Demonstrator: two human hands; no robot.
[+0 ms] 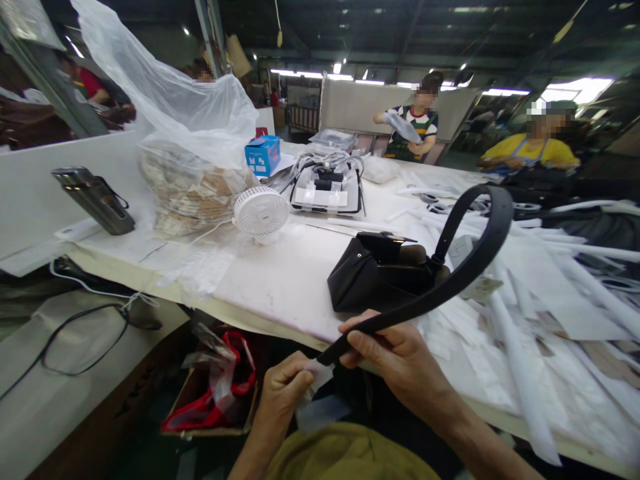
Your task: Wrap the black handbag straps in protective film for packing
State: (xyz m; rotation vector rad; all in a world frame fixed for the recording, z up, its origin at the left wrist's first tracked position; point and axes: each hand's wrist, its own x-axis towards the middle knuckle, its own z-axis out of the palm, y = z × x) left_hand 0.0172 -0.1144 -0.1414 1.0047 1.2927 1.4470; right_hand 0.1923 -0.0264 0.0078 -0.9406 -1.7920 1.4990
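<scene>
A black handbag (pixel 350 280) rests on the white table just beyond my hands, its top partly open. From its right side the bag's strap (pixel 493 227) loops up and curves back toward me. My right hand (pixel 395 353) is closed round this strap, thumb on top. Close to the strap's free end, my left hand (pixel 287 383) pinches a thin white wrapping piece (pixel 320 377) that sits at the strap tip. Whether the left fingers also grip the strap itself is hidden.
A white fan (pixel 261 213), a clear bag of small packets (pixel 185 193), a blue box (pixel 263 157) and a dark flask (pixel 95 200) stand on the left. White foam strips (pixel 520 360) cover the right. Below is a carton with red material (pixel 235 380). Two people work across the table.
</scene>
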